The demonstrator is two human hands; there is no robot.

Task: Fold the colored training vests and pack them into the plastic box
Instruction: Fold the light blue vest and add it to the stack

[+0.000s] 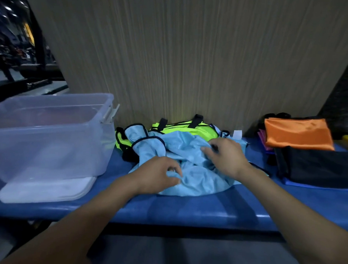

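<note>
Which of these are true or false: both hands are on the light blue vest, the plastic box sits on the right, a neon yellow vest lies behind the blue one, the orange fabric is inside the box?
1. Both the left hand and the right hand are on the light blue vest. True.
2. The plastic box sits on the right. False: it stands at the left of the blue bench.
3. A neon yellow vest lies behind the blue one. True.
4. The orange fabric is inside the box. False: it lies on a pile at the right.
</note>
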